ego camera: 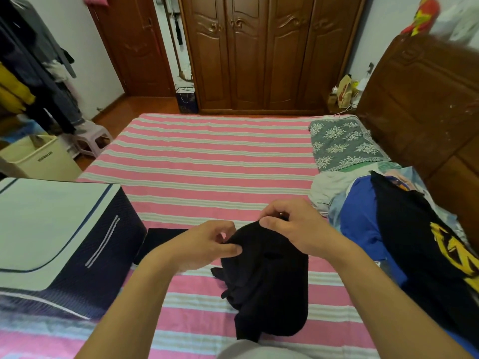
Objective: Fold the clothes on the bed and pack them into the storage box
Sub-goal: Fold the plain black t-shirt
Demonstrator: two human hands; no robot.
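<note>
Black garment (272, 288): hanging bunched from both hands above the striped sheet, its lower end drooping toward the person, its top edge lifted between the two hands.
Left hand (207, 246): pinching the garment's upper left edge with thumb and curled fingers.
Right hand (295, 226): gripping the top of the same garment, fingers curled over the fabric, sitting just beside the left hand and slightly farther from the person.
Storage box (59, 229): sitting on the bed at the left, dark-sided with a pale zipped lid lying shut, near the left forearm.
Clothes pile (383, 229): lying at the right, blue, white and black pieces heaped together, near the right forearm.
Bed (207, 156): stretching away in pink and white stripes.
Pillow (342, 146): lying at the far right of the bed, grey with a floral print.
Wardrobe (264, 53): standing beyond the bed, brown wood.
</note>
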